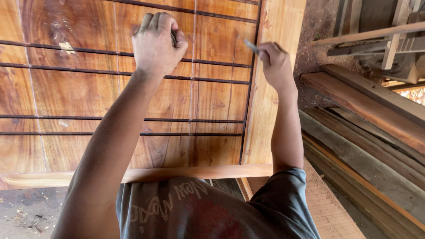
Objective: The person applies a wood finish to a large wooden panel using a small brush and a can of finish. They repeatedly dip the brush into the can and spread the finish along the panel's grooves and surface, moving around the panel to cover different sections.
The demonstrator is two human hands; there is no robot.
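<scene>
Leftmost, the left hand (156, 40) was curled into a fist on the grooved wooden panel (88, 88), its fingers (152, 20) wrapped tight round a small dark object (173, 38) that barely showed beneath them. Further right, the right hand (274, 62) pinched a thin grey tool (251, 46) between closed fingertips, its tip just beside the panel's dark vertical groove (249, 97). Beyond that lay stacked planks (367, 132).

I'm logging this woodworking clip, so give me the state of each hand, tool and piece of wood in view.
Left hand: fisted around a small dark object, pressed on the panel.
Right hand: pinching a thin tool.
Thin tool: tip at the dark groove.
Wooden panel: flat, crossed by dark grooves.
Planks: stacked at right.
</scene>
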